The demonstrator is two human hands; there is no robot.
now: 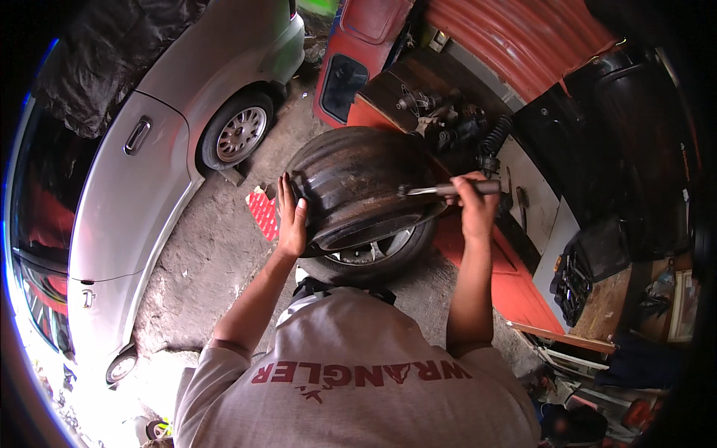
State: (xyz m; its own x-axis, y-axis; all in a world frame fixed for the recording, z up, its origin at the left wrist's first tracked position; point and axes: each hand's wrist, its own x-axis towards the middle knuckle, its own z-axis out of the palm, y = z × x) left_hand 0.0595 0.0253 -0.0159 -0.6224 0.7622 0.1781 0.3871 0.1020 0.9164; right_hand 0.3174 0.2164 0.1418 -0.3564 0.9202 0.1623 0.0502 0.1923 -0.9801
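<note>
A bare, dark, rust-stained wheel rim [358,175] rests tilted on top of a tyre [411,254], whose light alloy wheel shows below it. Against the rim's left edge my left hand [292,224] lies flat, fingers stretched and thumb up. My right hand [475,209] is closed round the grey cylindrical handle of a hand tool [441,190]. Its shiny metal shaft points left, and its small dark end is at the rim's outer surface. Whether that end touches the metal, I cannot tell, nor is the tool's exact kind clear.
A silver car [142,179] stands along the left. To the right, a red-fronted bench [485,261] bears a coil-spring shock absorber [493,142], a brush [522,205], dark metal parts and an open black tool case [571,287]. Red-and-white card [262,212] lies beside the rim on the concrete floor [202,261].
</note>
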